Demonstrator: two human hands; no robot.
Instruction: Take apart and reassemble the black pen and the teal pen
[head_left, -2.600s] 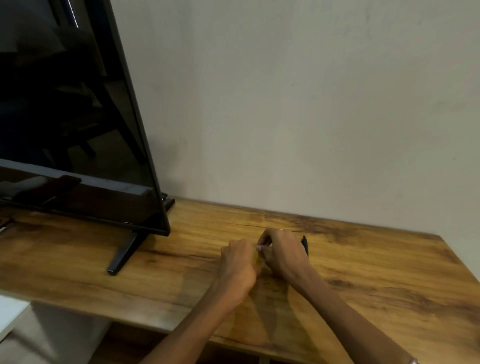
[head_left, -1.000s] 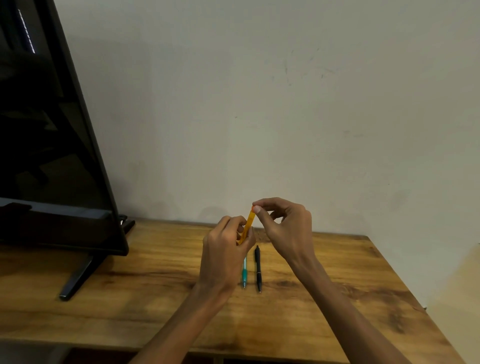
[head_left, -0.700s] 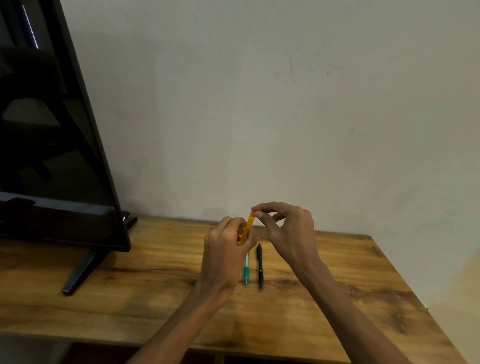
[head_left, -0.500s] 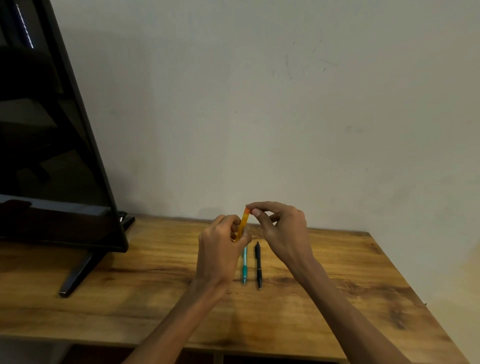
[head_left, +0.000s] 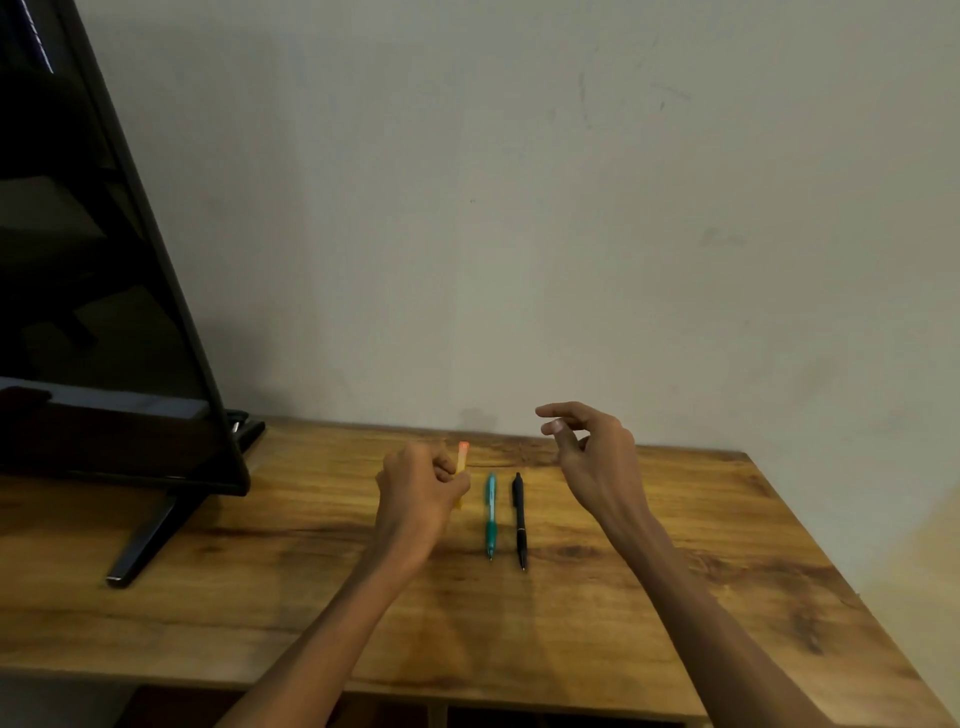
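Observation:
A teal pen (head_left: 491, 514) and a black pen (head_left: 519, 519) lie side by side on the wooden table (head_left: 675, 597), whole, tips toward me. My left hand (head_left: 421, 488) is just left of the teal pen, fingers curled round an orange pen (head_left: 462, 457) that stands nearly upright; only its top end and a bit below the fist show. My right hand (head_left: 592, 457) hovers above the table to the right of the black pen, fingers loosely bent, holding nothing.
A large black television (head_left: 104, 312) on a slanted stand (head_left: 150, 540) fills the left side of the table. A bare wall (head_left: 519, 208) runs along the table's back edge. The table's right edge (head_left: 841, 597) falls away at the right.
My right hand has let go of the orange pen and moved off to the right. My left hand keeps the orange pen and has sunk toward the table, left of the teal pen.

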